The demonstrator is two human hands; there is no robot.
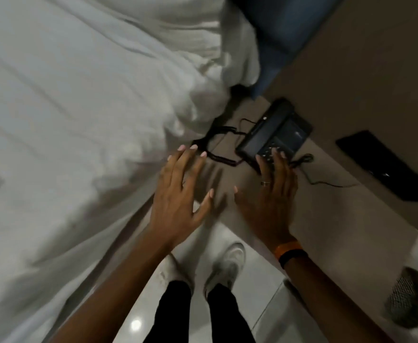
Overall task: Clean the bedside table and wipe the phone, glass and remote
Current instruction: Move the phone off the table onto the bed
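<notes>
Phone step, early by the look of it. Desk phone sits on bedside table, approx 1 o'clock from frame centre, handset on cradle, coiled cord trailing toward 9 o'clock to the bed edge. Right hand flat, fingers spread, fingertips touching the keypad end; gripping nothing. Left hand also spread wide, hovering over tabletop at 7 o'clock of the phone, well short of it, empty. No cloth in either hand or anywhere in view, so wiping prob not begun.

Next move, as judged: get a cloth, or lift/shift phone w/ both hands to clear the surface under it; needs slack in the cord and in the thin cable running off at 4 o'clock, else snag.

Hard to make out: whole frame motion-blurred, keypad detail unreadable. Dark flat slab at 3 o'clock, maybe remote, maybe wall panel, can't tell. Glass not in view. Mesh bin at 5 o'clock on floor. White duvet fills left half, covers table's near-bed edge.
</notes>
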